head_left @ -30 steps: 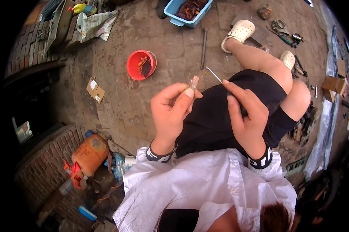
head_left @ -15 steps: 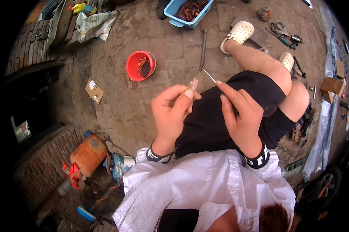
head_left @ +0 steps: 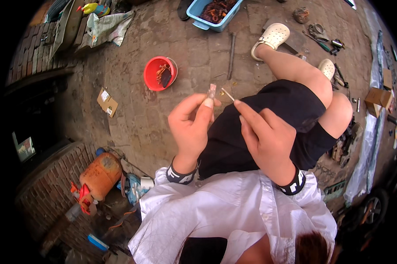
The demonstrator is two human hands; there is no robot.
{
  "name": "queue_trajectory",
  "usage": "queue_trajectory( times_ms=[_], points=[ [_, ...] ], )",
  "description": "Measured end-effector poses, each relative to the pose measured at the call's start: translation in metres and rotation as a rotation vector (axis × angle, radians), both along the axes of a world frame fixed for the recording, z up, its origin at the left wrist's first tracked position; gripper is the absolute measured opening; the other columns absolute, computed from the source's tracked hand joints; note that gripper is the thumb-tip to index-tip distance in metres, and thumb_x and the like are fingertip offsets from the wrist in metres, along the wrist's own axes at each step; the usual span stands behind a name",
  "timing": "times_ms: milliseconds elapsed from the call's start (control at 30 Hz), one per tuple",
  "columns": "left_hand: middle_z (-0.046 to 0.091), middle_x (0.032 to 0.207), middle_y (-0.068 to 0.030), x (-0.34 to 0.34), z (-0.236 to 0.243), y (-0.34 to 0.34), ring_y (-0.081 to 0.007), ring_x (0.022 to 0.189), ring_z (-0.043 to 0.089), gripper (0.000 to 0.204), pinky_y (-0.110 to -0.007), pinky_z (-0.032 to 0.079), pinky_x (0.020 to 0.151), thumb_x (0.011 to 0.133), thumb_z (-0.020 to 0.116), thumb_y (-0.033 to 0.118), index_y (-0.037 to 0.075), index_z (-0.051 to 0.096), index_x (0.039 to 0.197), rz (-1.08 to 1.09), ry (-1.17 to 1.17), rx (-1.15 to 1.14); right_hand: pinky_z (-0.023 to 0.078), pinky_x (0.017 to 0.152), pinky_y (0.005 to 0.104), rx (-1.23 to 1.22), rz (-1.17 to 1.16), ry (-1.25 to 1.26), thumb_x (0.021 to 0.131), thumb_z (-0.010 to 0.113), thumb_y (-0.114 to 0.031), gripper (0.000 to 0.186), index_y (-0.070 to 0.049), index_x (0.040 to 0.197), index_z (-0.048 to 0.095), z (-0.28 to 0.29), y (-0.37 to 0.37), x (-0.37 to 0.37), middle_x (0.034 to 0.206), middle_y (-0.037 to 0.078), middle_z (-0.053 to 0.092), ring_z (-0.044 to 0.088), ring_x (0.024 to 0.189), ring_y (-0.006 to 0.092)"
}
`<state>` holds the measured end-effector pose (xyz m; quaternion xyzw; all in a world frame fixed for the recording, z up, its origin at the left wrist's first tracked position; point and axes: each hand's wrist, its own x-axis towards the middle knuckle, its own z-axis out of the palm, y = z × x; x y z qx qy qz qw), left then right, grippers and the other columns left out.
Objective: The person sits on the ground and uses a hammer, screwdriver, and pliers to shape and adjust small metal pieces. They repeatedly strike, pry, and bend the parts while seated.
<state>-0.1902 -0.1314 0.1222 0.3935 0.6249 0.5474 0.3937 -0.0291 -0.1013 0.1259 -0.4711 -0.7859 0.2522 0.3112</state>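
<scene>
My left hand is closed in a pinch, thumb against fingers, round a small clear piece with a coppery tint. Its exact kind I cannot make out. To its right, my right hand pinches a thin pale metal rod, its grip end hidden by the fingers. The rod slants up and left, its tip close to the clear piece but apart from it. A tiny yellowish bit shows by the tip; whether they touch I cannot tell. Both hands are above my dark-clothed lap.
On the brick ground stand a red bucket with scraps and a blue basin of coppery scrap. A long metal bar lies ahead. Tools, metal parts and a cardboard box lie right; a rusty orange gas cylinder is left.
My right hand has shifted left and slightly down, bringing the rod's tip nearer the clear piece. My left hand has moved slightly up and left, and the piece stands more upright.
</scene>
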Motion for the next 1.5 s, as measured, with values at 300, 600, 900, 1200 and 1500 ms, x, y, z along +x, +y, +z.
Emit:
queue_trajectory(
  times_ms=[300,600,900,1200,1500],
  points=[
    [0.053,0.063,0.0024,0.003,0.005,0.004,-0.0010,0.053,0.042,0.016,-0.017,0.029,0.046,0.091,0.056,0.009,-0.004,0.065,0.089,0.054,-0.190,-0.014,0.039,0.044,0.0282,-0.086,0.016,0.259,0.073,0.066,0.000,0.038,-0.007,0.111,0.066,0.006,0.002,0.002,0.058,0.005,0.048,0.046,0.046,0.0169],
    [0.050,0.060,0.0004,0.010,0.001,0.006,-0.0027,0.046,0.035,0.017,-0.019,0.025,0.042,0.091,0.054,0.008,-0.006,0.063,0.093,0.097,-0.112,0.012,0.042,0.046,0.0295,-0.142,0.021,0.296,0.078,0.063,-0.002,0.040,-0.007,0.117,0.064,0.003,-0.010,-0.003,0.059,0.007,0.052,0.051,0.048,0.0192],
    [0.052,0.061,0.0010,0.017,-0.005,0.008,-0.0015,0.049,0.039,0.018,-0.018,0.026,0.044,0.092,0.054,0.008,-0.007,0.064,0.094,0.205,0.077,0.063,0.044,0.047,0.0307,-0.177,-0.037,0.347,0.078,0.064,-0.002,0.040,-0.008,0.118,0.063,0.000,-0.018,-0.019,0.065,0.010,0.058,0.055,0.050,0.0213],
    [0.062,0.074,-0.0062,0.022,-0.018,0.007,-0.0087,0.061,0.055,0.015,-0.022,0.042,0.052,0.089,0.055,0.005,-0.006,0.064,0.095,0.270,0.317,0.110,0.049,0.052,0.0298,-0.290,-0.099,0.510,0.080,0.062,0.001,0.036,-0.006,0.115,0.063,-0.003,-0.022,-0.030,0.078,0.015,0.065,0.062,0.057,0.0223],
    [0.054,0.063,0.0015,0.025,-0.026,0.008,-0.0019,0.049,0.043,0.019,-0.018,0.031,0.044,0.094,0.052,0.011,-0.005,0.064,0.094,0.265,0.269,0.145,0.051,0.057,0.0295,-0.347,-0.125,0.578,0.084,0.058,0.000,0.030,-0.001,0.113,0.062,-0.006,-0.023,-0.033,0.089,0.018,0.067,0.067,0.067,0.0236]
  ],
)
